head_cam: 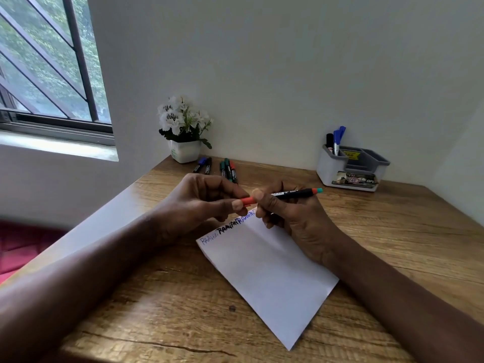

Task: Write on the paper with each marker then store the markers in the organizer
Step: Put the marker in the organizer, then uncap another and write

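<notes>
While the left hand's [201, 203] fingertips [237, 204] pinch the orange cap [248, 200], the right hand [288, 213] closes thumb and fingers around the black barrel of the same marker [293, 194], which lies level above the paper [267, 268]. Whether the cap is seated on the marker or just off it cannot be told. The barrel's far end, banded orange and teal, points toward the organizer [351, 167].

The paper lies flat on the wooden table [162, 297], directly under both hands. A row of writing in blue and black runs along its far edge, partly hidden by the hands.

Beyond the paper, five more capped markers [220, 169] lie on the table just beside a white flower pot [185, 150]. The organizer stands to the far right of the paper, against the wall, with a blue marker [337, 138] and a black one upright in its back left compartment.
</notes>
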Demonstrator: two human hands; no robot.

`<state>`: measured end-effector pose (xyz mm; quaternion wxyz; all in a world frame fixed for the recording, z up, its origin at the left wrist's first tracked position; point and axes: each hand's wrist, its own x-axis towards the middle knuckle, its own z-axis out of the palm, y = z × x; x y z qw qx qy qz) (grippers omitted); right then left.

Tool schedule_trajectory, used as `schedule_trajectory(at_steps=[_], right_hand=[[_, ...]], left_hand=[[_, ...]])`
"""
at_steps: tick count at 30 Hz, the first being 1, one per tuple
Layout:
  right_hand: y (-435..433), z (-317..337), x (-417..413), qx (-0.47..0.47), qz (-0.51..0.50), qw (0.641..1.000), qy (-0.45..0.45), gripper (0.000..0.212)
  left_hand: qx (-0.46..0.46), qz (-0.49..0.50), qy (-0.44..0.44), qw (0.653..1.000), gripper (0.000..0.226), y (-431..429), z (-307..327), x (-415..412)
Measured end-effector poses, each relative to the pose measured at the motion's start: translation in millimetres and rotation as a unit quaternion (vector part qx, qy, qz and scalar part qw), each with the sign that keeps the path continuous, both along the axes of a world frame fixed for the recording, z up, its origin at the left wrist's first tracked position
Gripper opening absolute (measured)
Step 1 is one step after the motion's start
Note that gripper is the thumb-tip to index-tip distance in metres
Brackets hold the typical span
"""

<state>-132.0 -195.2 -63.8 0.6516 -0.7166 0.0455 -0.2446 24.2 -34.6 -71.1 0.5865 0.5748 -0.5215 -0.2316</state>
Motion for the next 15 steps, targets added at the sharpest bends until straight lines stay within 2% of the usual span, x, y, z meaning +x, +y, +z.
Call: schedule_trajectory(at_steps=[3, 7, 12, 15], right_hand=[[1.5, -0.3, 0.7, 0.012, 0.001, 1.0, -0.022, 0.028], [4.3, -3.4, 2.9, 0.005, 0.003, 0.999, -0.036, 0.018], [11.2, -3.9, 7.5, -0.016, -0.011, 0.998, -0.059, 0.056], [12.4, 1.8, 6.5, -0.062, 0.003, 0.996, -0.071, 0.047]], left_hand=[[-0.026, 0.015, -0.009, 1.0, 0.022, 0.0, 0.9, -2.6], [-0.036, -0.001, -0.001, 0.999, 0.017, 2.6, 1.6, -3.6], [-0.04, -0.021, 0.029, 0.999, 0.007, 4.7, 3.2, -4.4], [-0.04, -0.015, 0.03, 0.999, 0.015, 2.3, 4.4, -4.6]])
